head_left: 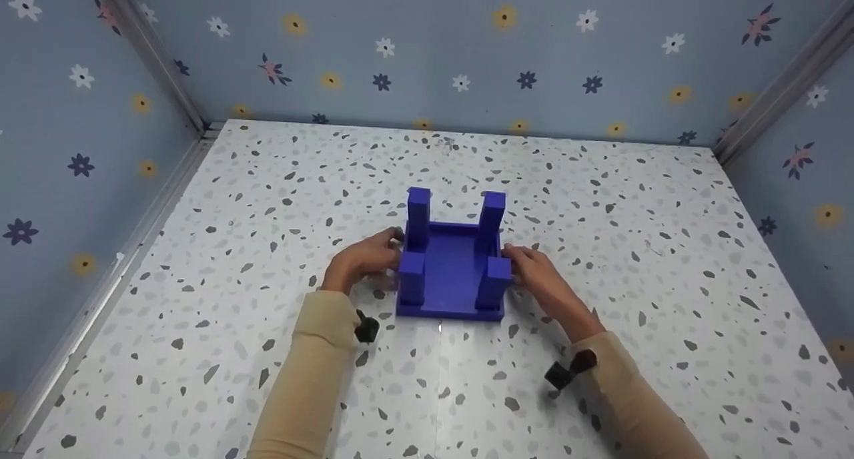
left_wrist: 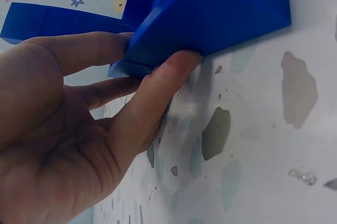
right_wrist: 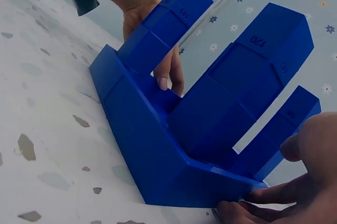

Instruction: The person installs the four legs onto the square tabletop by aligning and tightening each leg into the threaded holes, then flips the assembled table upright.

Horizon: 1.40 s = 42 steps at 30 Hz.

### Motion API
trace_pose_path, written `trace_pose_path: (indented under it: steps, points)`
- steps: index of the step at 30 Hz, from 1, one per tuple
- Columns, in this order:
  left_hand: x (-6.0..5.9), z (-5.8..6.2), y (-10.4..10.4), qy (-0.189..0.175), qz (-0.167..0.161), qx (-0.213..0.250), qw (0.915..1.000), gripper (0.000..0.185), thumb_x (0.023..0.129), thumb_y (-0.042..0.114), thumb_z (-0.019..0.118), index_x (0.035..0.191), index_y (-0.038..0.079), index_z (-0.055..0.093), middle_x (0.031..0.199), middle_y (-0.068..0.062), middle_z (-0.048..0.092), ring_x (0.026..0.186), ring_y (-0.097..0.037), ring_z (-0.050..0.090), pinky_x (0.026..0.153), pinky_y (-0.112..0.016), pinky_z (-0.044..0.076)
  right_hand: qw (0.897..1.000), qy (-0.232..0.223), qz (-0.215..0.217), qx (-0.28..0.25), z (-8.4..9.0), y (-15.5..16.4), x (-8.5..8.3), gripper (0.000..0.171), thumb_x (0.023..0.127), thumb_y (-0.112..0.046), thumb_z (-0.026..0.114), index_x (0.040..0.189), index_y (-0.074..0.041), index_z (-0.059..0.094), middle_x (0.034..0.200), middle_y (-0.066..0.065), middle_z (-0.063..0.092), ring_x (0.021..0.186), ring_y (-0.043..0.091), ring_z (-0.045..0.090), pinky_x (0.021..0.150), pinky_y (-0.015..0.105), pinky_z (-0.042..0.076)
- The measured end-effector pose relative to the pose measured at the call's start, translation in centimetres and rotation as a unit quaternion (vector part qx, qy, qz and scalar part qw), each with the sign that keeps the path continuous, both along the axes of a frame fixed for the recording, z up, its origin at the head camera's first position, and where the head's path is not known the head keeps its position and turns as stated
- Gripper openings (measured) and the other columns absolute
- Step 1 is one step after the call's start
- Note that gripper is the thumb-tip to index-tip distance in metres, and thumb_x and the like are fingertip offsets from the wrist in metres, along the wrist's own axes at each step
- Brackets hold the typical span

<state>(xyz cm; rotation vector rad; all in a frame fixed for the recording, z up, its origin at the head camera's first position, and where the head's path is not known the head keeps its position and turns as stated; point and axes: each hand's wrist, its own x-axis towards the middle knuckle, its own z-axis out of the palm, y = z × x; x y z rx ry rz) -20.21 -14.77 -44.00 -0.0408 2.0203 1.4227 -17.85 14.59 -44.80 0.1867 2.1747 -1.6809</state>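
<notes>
A blue plastic toy table (head_left: 454, 265) sits upside down on the speckled tabletop, its square legs pointing up from the corners of a shallow rimmed top. On its left side, my left hand (head_left: 360, 260) grips the edge; the left wrist view shows the thumb low against the outer face and the index finger at the rim. My right hand (head_left: 534, 275) holds the opposite edge, its fingertips right at the bottom corner in the right wrist view. Small raised numbers mark the legs (right_wrist: 247, 71) there. The base's underside is hidden.
White speckled tabletop (head_left: 267, 192) surrounds the piece. Blue flowered panels (head_left: 413, 52) stand at the back and both sides, joined by metal corner posts (head_left: 157, 52). A dark device (head_left: 367, 328) sits at the left wrist, another (head_left: 567, 371) at the right.
</notes>
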Motion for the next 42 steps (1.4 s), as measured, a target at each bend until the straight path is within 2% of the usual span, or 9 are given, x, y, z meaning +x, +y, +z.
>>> trace_pose_path:
  steps: [5,9,12,16,20,24,28,34,42]
  points:
    - [0.2,-0.1,-0.1,0.005,-0.009,0.001,0.9999,0.051,0.084,0.008,0.057,0.130,0.014,0.037,0.110,-0.016,0.052,0.076,-0.029,0.061,0.055,-0.045,0.053,1.000,0.003,-0.012,-0.016,-0.3,-0.1,0.2,0.051,0.098,-0.038,0.038,0.126,0.003,0.051,0.123,0.019,0.055,0.111,0.025,0.055,0.093,0.037,0.046]
    - [0.2,-0.1,0.0,0.016,-0.004,0.009,0.9998,0.061,0.085,0.005,0.054,0.141,0.013,0.031,0.122,-0.014,0.049,0.079,-0.027,0.060,0.055,-0.044,0.052,1.000,0.006,-0.024,-0.013,-0.4,-0.1,0.4,0.049,0.097,-0.039,0.039,0.123,0.000,0.054,0.120,0.018,0.058,0.105,0.024,0.058,0.089,0.036,0.047]
    - [0.3,-0.1,0.0,0.033,-0.001,0.006,0.9994,0.066,0.084,0.002,0.054,0.144,0.011,0.027,0.128,-0.012,0.047,0.082,-0.024,0.060,0.061,-0.041,0.053,0.999,0.010,-0.031,-0.014,-0.4,-0.2,0.5,0.050,0.097,-0.039,0.041,0.125,0.000,0.054,0.120,0.016,0.058,0.107,0.024,0.058,0.092,0.036,0.046]
    - [0.3,-0.1,0.2,0.059,-0.004,-0.010,0.9982,0.064,0.084,0.001,0.053,0.143,0.007,0.030,0.128,-0.014,0.049,0.090,-0.021,0.058,0.074,-0.037,0.053,0.999,0.014,-0.035,-0.030,-0.4,-0.3,0.8,0.050,0.096,-0.039,0.044,0.127,0.000,0.052,0.125,0.015,0.055,0.114,0.024,0.054,0.099,0.036,0.041]
    - [0.4,0.2,0.3,0.046,0.004,-0.011,0.9989,0.064,0.085,0.001,0.053,0.144,0.009,0.028,0.127,-0.017,0.050,0.092,-0.025,0.061,0.076,-0.041,0.054,0.998,0.014,-0.043,-0.033,-0.3,-0.2,1.3,0.048,0.095,-0.040,0.045,0.126,-0.003,0.054,0.125,0.012,0.056,0.114,0.022,0.054,0.099,0.036,0.041]
    - [0.4,0.7,0.3,0.038,0.002,-0.005,0.9993,0.062,0.090,0.008,0.053,0.145,0.011,0.025,0.129,-0.018,0.048,0.094,-0.028,0.062,0.076,-0.044,0.054,0.997,0.023,-0.050,-0.052,-0.1,-0.2,1.5,0.047,0.095,-0.038,0.047,0.124,-0.002,0.056,0.123,0.014,0.057,0.109,0.023,0.057,0.093,0.035,0.046]
    - [0.4,1.3,0.2,0.037,0.009,0.019,0.9991,0.062,0.092,0.010,0.053,0.146,0.013,0.024,0.123,-0.019,0.050,0.096,-0.028,0.061,0.079,-0.044,0.053,0.995,0.027,-0.056,-0.083,0.2,0.0,1.4,0.046,0.095,-0.038,0.048,0.124,-0.003,0.056,0.123,0.015,0.056,0.106,0.025,0.059,0.087,0.034,0.050]
    - [0.7,1.4,-0.2,0.051,0.013,0.067,0.9964,0.065,0.089,0.003,0.055,0.145,0.016,0.025,0.115,-0.019,0.050,0.094,-0.028,0.061,0.079,-0.046,0.052,0.990,0.041,-0.062,-0.118,0.1,0.5,1.4,0.043,0.092,-0.032,0.055,0.128,-0.010,0.051,0.124,0.014,0.055,0.107,0.026,0.058,0.087,0.038,0.050]
    - [1.0,1.7,-0.3,0.059,0.024,0.102,0.9928,0.062,0.085,-0.007,0.055,0.138,0.012,0.030,0.119,-0.020,0.046,0.094,-0.030,0.059,0.073,-0.041,0.055,0.992,0.033,-0.031,-0.121,0.7,1.1,1.2,0.051,0.087,-0.017,0.065,0.131,-0.002,0.044,0.123,0.018,0.049,0.106,0.025,0.055,0.087,0.038,0.050]
